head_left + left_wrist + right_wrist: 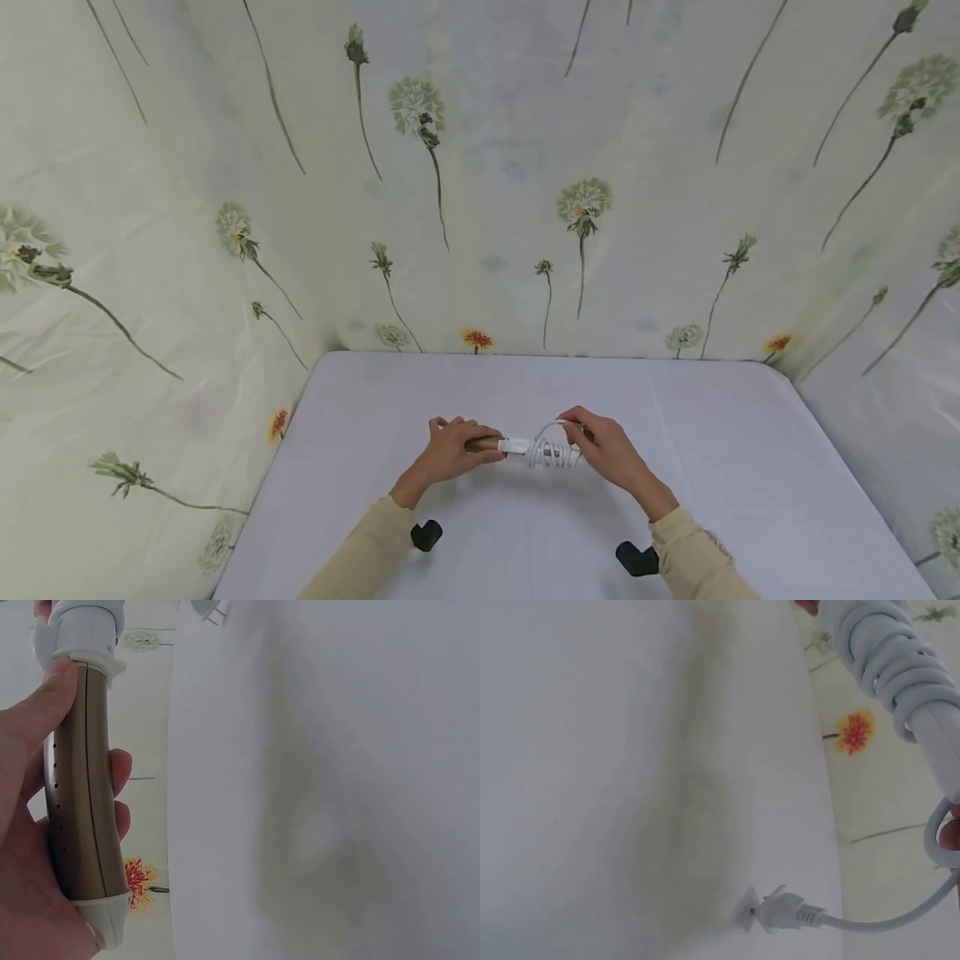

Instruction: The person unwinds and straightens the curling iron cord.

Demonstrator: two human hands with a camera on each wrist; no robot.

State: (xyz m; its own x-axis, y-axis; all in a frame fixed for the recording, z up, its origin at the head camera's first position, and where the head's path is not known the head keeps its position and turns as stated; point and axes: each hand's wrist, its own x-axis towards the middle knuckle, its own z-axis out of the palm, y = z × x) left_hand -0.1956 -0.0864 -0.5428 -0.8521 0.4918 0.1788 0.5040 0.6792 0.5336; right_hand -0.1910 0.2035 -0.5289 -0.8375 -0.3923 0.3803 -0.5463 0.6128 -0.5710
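A device with a gold-brown handle (pixel 88 787) and a white body is held above the table, level in the head view. My left hand (pixel 456 450) grips the handle, thumb along it near the white collar (pixel 86 634). White cord (pixel 900 664) is wound in several loops round the white part. My right hand (pixel 603 450) pinches the cord near the device's far end; only fingertips (pixel 950 834) show in the right wrist view. From there the cord's loose end hangs with a two-pin plug (pixel 780 911), low over the white surface.
The white-covered table (pixel 720 433) reaches back to a curtain (pixel 495 167) printed with dandelions, which also stands at both sides. Black wrist pieces (pixel 426 536) show by both sleeves.
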